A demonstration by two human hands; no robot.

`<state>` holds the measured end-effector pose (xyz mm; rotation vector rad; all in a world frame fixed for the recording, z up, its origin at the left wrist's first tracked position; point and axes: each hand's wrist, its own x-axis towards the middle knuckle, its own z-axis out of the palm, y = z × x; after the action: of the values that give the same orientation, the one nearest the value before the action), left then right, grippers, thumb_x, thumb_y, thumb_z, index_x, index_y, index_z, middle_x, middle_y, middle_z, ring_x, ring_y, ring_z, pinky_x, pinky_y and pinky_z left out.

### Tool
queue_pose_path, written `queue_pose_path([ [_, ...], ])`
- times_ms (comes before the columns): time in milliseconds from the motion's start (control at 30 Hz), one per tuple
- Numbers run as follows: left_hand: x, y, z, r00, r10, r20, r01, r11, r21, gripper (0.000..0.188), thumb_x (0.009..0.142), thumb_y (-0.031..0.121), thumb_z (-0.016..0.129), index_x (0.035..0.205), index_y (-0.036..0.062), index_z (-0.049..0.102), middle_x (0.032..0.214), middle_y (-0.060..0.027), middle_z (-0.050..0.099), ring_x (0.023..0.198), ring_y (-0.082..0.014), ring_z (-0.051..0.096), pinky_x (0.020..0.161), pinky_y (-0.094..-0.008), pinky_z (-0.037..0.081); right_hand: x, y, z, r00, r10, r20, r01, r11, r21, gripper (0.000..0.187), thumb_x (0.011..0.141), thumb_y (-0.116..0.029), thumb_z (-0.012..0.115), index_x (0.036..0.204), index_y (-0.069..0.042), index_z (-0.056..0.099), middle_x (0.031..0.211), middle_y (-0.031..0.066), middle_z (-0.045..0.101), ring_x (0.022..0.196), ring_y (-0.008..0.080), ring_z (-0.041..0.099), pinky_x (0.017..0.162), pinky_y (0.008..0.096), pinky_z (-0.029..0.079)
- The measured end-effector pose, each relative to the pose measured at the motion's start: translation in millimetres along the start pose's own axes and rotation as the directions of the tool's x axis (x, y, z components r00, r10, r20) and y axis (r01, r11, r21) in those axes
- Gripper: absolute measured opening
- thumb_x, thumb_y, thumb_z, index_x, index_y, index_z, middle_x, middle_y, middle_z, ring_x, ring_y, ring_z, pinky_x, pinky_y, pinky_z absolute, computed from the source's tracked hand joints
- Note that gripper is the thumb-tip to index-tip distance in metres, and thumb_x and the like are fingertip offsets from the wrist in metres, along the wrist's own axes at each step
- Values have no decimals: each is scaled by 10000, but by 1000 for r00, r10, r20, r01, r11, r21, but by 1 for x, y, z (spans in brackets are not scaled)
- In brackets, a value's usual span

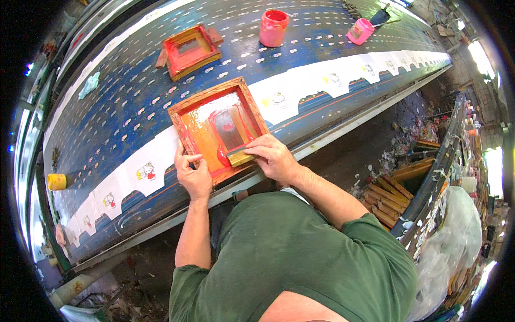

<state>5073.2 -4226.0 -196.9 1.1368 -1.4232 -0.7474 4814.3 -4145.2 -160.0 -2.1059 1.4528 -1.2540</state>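
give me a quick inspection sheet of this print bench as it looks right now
surface: long blue table dotted with small pale marks, a row of white fabric pieces along its near edge
job's things: wooden screen frame wet with red ink; wooden squeegee at its near edge
clutter: second red-stained frame, red cup, pink container, yellow pot
grippers: left hand presses the frame's near corner; right hand grips the squeegee
cables: nothing seen
surroundings: stacked wooden frames, clear plastic bag, scraps on the floor
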Motion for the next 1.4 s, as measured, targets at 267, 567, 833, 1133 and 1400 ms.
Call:
queue_pose_path([
  [267, -23, 9, 126, 999, -37, 3, 37, 999, 4, 191, 877, -157, 719, 909, 27, 679, 1694, -304, 528, 1639, -392, 460, 1313, -479, 383, -33, 78, -96, 999, 26, -36, -27, 999, -22, 354, 812, 101, 795, 1140, -33, 804, 1191, 138, 802, 1160, 356, 749, 1038, 470, 621],
  [567, -32, 7, 184, 981, -188, 35, 191, 948, -254, 194, 885, -185, 694, 917, 6, 673, 1763, -305, 454, 1649, -388, 451, 1304, -451, 396, -43, 122, -153, 999, -6, 39, 4, 999, 37, 366, 818, 97, 816, 1159, -37, 797, 1220, 130, 796, 1180, 352, 748, 1053, 460, 623],
  [833, -32, 7, 186, 969, -241, 53, 245, 912, -328, 208, 885, -194, 682, 904, 13, 659, 1783, -304, 421, 1665, -389, 425, 1310, -449, 394, -40, 129, -156, 999, -26, 45, 21, 996, 90, 366, 830, 124, 808, 1164, -24, 801, 1233, 123, 797, 1188, 340, 751, 1054, 458, 617],
  [1133, -32, 9, 187, 976, -209, 61, 218, 954, -207, 234, 881, -208, 690, 902, 20, 640, 1785, -298, 420, 1654, -378, 444, 1312, -463, 417, -20, 113, -161, 990, -82, 118, 93, 992, -89, 329, 853, 28, 789, 1172, -54, 789, 1194, 127, 784, 1169, 341, 736, 1044, 481, 588],
  [1400, -34, 9, 191, 980, -200, -6, 196, 964, -180, 187, 844, -150, 721, 851, 27, 661, 1715, -321, 510, 1588, -370, 536, 1256, -431, 437, 14, 110, -167, 874, -38, 485, 211, 928, -308, 325, 908, -77, 716, 1219, -85, 807, 1184, 135, 790, 1195, 342, 728, 1035, 499, 560],
])
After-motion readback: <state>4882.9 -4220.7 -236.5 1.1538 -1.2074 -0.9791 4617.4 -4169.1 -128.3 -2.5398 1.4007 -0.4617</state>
